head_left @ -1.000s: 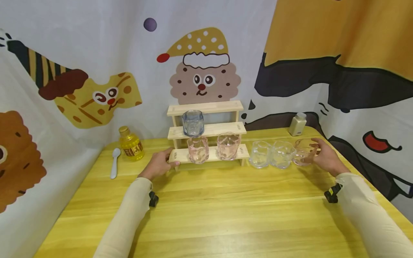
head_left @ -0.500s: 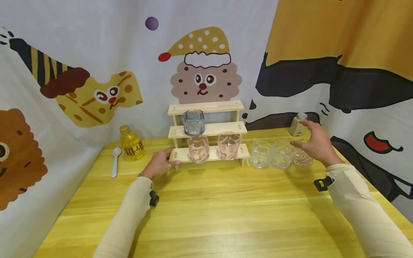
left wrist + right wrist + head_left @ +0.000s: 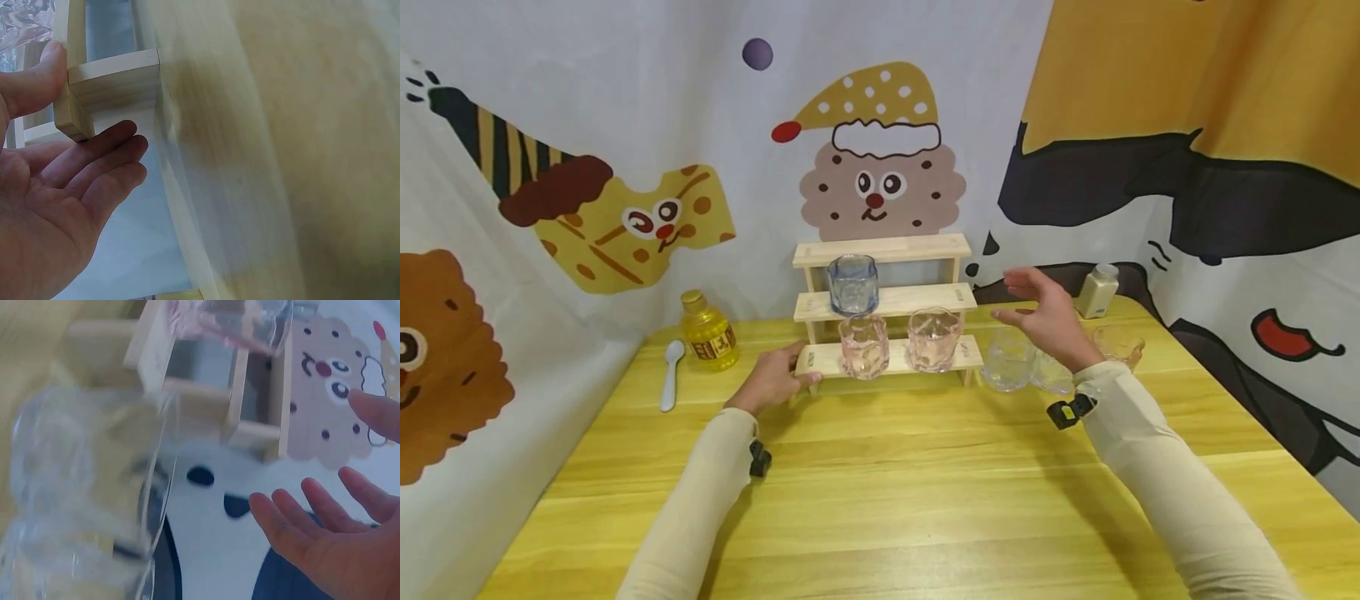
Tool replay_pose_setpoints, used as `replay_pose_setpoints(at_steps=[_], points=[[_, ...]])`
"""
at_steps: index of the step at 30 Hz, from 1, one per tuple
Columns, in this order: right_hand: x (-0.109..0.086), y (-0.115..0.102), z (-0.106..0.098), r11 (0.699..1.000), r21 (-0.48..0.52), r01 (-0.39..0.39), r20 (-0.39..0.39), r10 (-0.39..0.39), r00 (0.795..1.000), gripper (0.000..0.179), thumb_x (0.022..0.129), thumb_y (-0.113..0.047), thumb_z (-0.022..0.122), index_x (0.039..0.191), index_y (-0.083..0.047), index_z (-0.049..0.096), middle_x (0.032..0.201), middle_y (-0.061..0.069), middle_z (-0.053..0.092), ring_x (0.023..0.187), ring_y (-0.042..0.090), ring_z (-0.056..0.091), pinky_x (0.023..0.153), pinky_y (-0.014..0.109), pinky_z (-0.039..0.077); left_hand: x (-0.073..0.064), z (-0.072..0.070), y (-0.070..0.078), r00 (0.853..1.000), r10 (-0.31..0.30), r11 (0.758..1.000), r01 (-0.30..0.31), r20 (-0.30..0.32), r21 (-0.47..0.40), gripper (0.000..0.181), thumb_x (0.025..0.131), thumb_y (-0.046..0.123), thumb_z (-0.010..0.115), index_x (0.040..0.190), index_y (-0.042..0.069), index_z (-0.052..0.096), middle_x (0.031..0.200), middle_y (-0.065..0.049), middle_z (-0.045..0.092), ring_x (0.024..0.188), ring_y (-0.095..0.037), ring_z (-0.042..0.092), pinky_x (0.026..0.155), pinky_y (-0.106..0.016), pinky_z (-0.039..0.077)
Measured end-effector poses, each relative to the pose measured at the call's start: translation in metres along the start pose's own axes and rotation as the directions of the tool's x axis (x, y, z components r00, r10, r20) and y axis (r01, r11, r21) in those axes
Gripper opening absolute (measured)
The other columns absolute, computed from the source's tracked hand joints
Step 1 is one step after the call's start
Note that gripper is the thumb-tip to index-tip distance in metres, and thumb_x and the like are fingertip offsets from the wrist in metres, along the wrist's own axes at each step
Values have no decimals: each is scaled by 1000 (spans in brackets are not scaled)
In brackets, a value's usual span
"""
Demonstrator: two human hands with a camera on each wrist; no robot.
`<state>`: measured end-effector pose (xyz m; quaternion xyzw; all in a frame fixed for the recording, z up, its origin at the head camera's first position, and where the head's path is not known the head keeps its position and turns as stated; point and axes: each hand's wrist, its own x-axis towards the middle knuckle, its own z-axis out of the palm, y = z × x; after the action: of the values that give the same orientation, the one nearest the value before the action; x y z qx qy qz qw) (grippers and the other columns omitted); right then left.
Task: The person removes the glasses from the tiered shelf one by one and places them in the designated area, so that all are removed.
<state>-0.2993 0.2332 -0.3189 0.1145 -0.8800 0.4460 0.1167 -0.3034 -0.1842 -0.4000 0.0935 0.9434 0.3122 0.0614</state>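
Note:
My left hand [image 3: 769, 381] holds the left end of the lowest step of a three-step wooden stand [image 3: 887, 302]. In the left wrist view the thumb lies on the board [image 3: 74, 115] and the fingers reach round its end. Two pink glasses [image 3: 864, 348] [image 3: 933, 342] stand on the lowest step, a blue glass [image 3: 853, 287] on the middle one. My right hand [image 3: 1048, 317] hovers, fingers spread and holding nothing, above two clear glasses [image 3: 1006, 367] [image 3: 1051, 375] right of the stand. It partly hides them. A faintly amber-pink glass [image 3: 1123, 343] sits right of the wrist.
A yellow bottle [image 3: 709, 333] and a pale spoon [image 3: 671, 375] are at the table's left. A small capped jar [image 3: 1097, 292] stands at the back right. Behind the table [image 3: 887, 492] hangs a printed curtain [image 3: 685, 83].
My right hand has let go of the amber-pink glass, risen, and moved left over the clear glasses. My left hand keeps its place at the stand.

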Motion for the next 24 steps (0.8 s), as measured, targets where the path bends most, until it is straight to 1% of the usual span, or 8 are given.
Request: replay_pose_setpoints(at_steps=[3,8,12,17,21,24], points=[[8,-6,11,999,48,9,23,-10,1000,62,91,-14,75,146,-7,47,147,20,51,137,38,51,108,58,47,0,0,0,1000,2,1000,-2,3,-2,76,98,33,65,158,4,28,149,-25,51,137,-40,51,112,-54,45],[21,-19,30,993,119,23,81,-33,996,61,92,-15,74,147,-10,46,147,20,51,138,38,51,108,57,48,0,0,1,1000,-6,1000,6,13,3,78,99,35,64,159,4,26,151,-26,49,138,-41,50,112,-55,45],[33,-33,46,987,158,2,126,-22,992,64,92,-16,74,148,-11,44,148,19,49,139,37,50,109,55,48,-1,0,1,1000,-8,1000,8,14,4,78,99,34,64,159,3,25,150,-26,49,137,-41,51,111,-55,45],[47,-49,70,987,161,-7,169,-20,985,67,91,-18,75,149,-10,43,149,20,48,139,39,49,110,55,47,0,0,1,1000,0,1000,0,11,-1,77,99,34,65,158,2,27,148,-26,51,136,-40,52,111,-53,46],[56,-61,87,988,154,-2,194,-29,981,66,91,-18,75,148,-10,44,149,19,50,138,40,50,111,53,47,0,0,1,1000,-4,1000,5,15,-21,77,98,33,66,158,2,28,147,-26,52,136,-40,52,111,-53,46],[62,-71,98,988,153,-7,214,-26,976,68,91,-17,75,150,-11,42,149,19,49,138,39,50,111,51,47,0,-1,0,1000,-11,1000,12,16,-27,78,98,33,66,159,3,27,148,-26,51,137,-40,52,112,-53,46]])
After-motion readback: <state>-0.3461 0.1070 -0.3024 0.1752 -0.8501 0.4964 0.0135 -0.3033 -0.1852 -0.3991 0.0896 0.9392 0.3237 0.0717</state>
